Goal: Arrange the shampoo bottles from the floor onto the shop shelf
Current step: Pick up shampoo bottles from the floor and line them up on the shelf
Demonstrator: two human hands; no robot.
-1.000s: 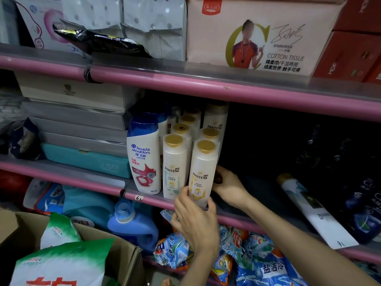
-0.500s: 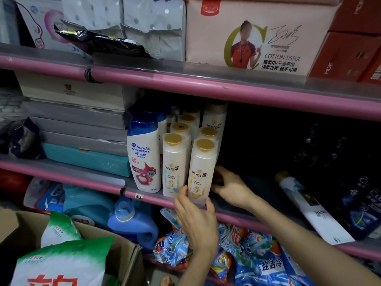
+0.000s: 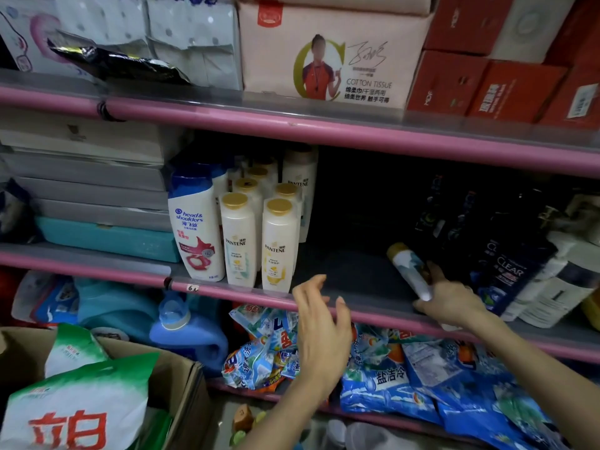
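On the middle shelf (image 3: 357,280), cream Pantene bottles (image 3: 279,245) with gold caps stand upright in rows, the two front ones just behind the pink rail (image 3: 227,292). A white and blue Head & Shoulders bottle (image 3: 194,228) stands touching their left side. The left hand (image 3: 319,323) hovers in front of the rail, just right of the front bottle, fingers spread and loose, holding nothing. The right hand (image 3: 451,303) reaches farther right on the same shelf and grips the lower end of a lying bottle (image 3: 409,267), a white one with a gold cap pointing back and left; fingers curl over its body, though blur hides the exact hold. Just right of it stand dark Clear bottles (image 3: 506,271), with white packs (image 3: 558,287) beyond. Left of the shampoo, flat grey boxes (image 3: 97,190) are stacked on a teal box (image 3: 110,238). The top shelf carries a cotton tissue pack (image 3: 331,53) and red cartons (image 3: 503,86). Below the rail lie blue detergent bags (image 3: 406,378) and a blue jug (image 3: 185,332). A cardboard box (image 3: 181,384) at the lower left holds green and white bags (image 3: 78,404).
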